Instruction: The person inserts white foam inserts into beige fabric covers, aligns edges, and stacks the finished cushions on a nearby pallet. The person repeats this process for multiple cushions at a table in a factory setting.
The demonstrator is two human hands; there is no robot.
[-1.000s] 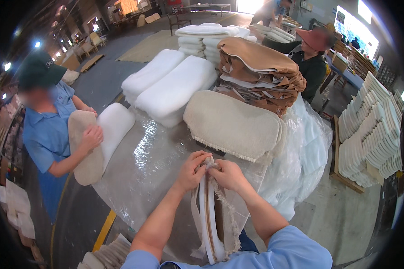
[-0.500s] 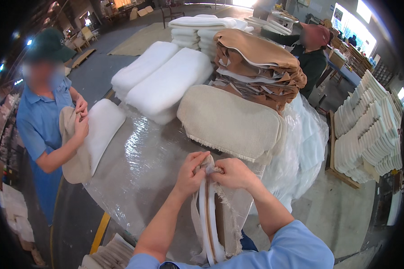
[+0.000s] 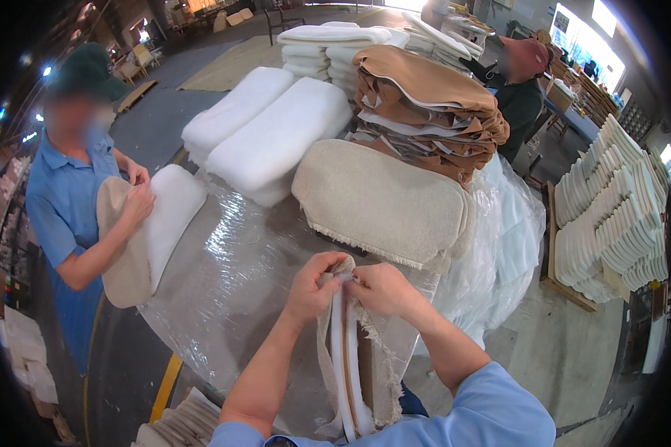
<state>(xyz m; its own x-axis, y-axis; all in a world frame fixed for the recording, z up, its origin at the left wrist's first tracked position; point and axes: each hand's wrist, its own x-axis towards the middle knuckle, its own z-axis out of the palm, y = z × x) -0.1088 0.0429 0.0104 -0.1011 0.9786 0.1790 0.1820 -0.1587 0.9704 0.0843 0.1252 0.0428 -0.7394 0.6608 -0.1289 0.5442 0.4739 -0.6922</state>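
Low in the middle of the head view, the left hand [image 3: 314, 287] and the right hand [image 3: 384, 287] meet, both pinched shut on the top edge of a beige fabric cover [image 3: 376, 365] that stands on edge against the near rim of the worktop [image 3: 238, 276]. A white seat pad [image 3: 344, 350] sits inside the cover, its edge showing between the two fabric lips. My judgement: the pad is mostly sleeved, yet the cover's mouth gapes and its frayed fringe hangs loose, so the closing of that seam is left to do.

Just above the hands lies a finished-looking beige cushion [image 3: 384, 201], flat on the plastic-wrapped worktop; behind it, toward upper centre, rises a stack of brown covers [image 3: 432, 104], and to its left two white foam blocks [image 3: 276, 134]. At the left of the frame a co-worker in a blue shirt [image 3: 60, 208] holds another cover and pad [image 3: 138, 238] against the worktop's far-left edge.

Open room is the shiny bare patch left of the hands. The near rim runs right under the held cover, and loose plastic sheet [image 3: 507, 238] spills off the right side toward the floor. Stacked white pads [image 3: 611, 216] fill the right of the frame.
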